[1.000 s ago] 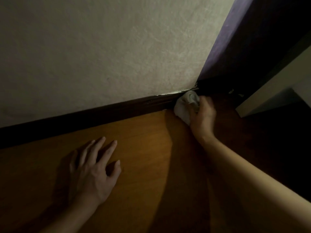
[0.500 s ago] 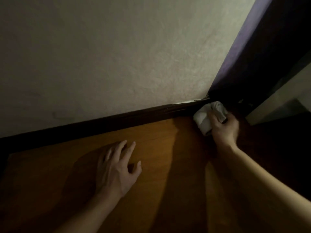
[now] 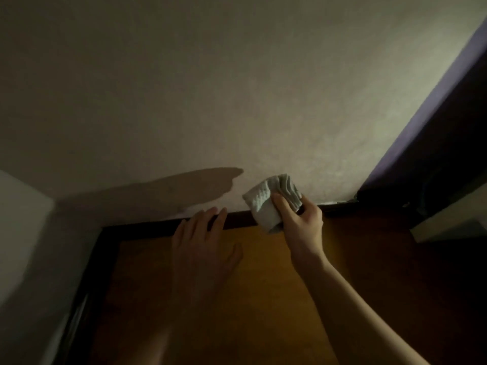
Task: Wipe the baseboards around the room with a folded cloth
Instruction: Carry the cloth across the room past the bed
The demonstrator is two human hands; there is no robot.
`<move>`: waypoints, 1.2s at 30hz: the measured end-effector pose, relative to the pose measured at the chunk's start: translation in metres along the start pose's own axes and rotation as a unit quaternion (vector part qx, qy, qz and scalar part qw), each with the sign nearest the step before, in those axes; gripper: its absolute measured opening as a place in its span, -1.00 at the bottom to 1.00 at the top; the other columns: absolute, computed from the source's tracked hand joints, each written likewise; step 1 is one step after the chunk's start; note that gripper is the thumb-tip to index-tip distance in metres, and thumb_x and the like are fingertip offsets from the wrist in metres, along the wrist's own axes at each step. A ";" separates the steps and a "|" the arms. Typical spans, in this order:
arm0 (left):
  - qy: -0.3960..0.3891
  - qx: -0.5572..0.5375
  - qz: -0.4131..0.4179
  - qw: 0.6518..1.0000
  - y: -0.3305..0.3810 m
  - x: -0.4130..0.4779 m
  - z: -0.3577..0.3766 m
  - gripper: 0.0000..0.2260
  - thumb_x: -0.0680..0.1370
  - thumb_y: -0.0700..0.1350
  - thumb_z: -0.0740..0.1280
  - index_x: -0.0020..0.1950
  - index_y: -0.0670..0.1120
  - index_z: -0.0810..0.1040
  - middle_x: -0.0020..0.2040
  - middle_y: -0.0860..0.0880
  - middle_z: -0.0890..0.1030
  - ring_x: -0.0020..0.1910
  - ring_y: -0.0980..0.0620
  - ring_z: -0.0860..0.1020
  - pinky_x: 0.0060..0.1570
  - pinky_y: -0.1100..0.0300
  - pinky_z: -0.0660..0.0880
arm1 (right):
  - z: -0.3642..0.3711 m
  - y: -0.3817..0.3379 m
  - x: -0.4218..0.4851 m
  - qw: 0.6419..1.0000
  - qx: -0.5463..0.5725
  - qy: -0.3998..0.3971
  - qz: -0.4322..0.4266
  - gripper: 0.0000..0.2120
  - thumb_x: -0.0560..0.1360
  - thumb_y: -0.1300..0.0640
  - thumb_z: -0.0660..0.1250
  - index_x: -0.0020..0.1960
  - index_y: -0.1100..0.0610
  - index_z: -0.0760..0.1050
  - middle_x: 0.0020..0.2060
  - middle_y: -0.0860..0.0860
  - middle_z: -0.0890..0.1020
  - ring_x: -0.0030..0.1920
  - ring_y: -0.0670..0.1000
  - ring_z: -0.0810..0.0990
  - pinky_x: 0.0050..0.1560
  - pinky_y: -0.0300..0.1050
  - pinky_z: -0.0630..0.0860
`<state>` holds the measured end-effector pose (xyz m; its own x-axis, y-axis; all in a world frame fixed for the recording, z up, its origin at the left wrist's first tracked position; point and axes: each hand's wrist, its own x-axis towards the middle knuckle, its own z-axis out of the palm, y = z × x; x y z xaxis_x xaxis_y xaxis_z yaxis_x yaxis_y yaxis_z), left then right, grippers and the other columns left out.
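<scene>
Baseboard (image 3: 237, 222) runs under wall. My left hand (image 3: 203, 248) flat beside baseboard, fingers spread. Right hand (image 3: 303, 222) pinches folded cloth (image 3: 264, 202), held over baseboard (contact unclear). Cloth likely light, soft, floppy; I'd grip mid-fold.

Apparently no legible text, label or number anywhere in the dim view.

Home: wooden floor (image 3: 263, 285), dark baseboard (image 3: 147, 230)
</scene>
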<state>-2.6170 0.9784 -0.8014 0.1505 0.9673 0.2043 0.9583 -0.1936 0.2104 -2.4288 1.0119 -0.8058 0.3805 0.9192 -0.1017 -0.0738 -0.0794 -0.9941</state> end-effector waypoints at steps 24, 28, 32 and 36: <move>0.021 -0.016 0.000 1.000 0.129 0.050 -0.648 -0.42 0.50 0.19 0.37 0.41 -0.13 0.54 0.37 -0.18 0.54 0.33 -0.21 0.52 0.21 -0.25 0.49 | 0.010 -0.653 -0.180 0.994 -0.087 -0.011 0.067 -0.76 0.51 -0.09 0.38 -0.16 0.08 0.54 -0.34 0.06 0.60 -0.32 0.02 0.53 -0.31 -0.10 0.44; 0.009 -0.031 -0.007 0.999 0.141 0.039 -0.717 -0.41 0.54 0.25 0.23 0.42 -0.10 0.53 0.38 -0.16 0.55 0.33 -0.19 0.52 0.24 -0.24 0.49 | 0.010 -0.726 -0.206 0.992 -0.109 -0.016 0.064 -0.76 0.53 -0.03 0.36 -0.18 0.12 0.51 -0.39 0.03 0.56 -0.36 0.00 0.52 -0.39 -0.25 0.43; 0.007 -0.043 -0.012 0.999 0.144 0.032 -0.751 -0.44 0.52 0.21 0.32 0.41 -0.10 0.55 0.37 -0.15 0.56 0.33 -0.18 0.53 0.24 -0.22 0.49 | 0.016 -0.756 -0.226 0.992 -0.096 -0.017 0.077 -0.81 0.53 0.00 0.37 -0.12 0.12 0.52 -0.34 0.04 0.61 -0.37 -0.05 0.56 -0.46 -0.40 0.44; 0.001 -0.042 -0.014 0.999 0.140 0.027 -0.763 -0.43 0.49 0.19 0.36 0.41 -0.10 0.55 0.37 -0.15 0.56 0.33 -0.19 0.53 0.24 -0.23 0.48 | 0.024 -0.765 -0.233 0.993 -0.099 -0.035 0.061 -0.81 0.53 0.03 0.37 -0.14 0.14 0.53 -0.37 0.05 0.60 -0.43 -0.10 0.54 -0.47 -0.37 0.44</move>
<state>-2.6642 0.8525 -0.0370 0.1238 0.9723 0.1982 0.9382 -0.1798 0.2958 -2.4831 0.8676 -0.0203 0.3145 0.9221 -0.2252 0.0698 -0.2591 -0.9633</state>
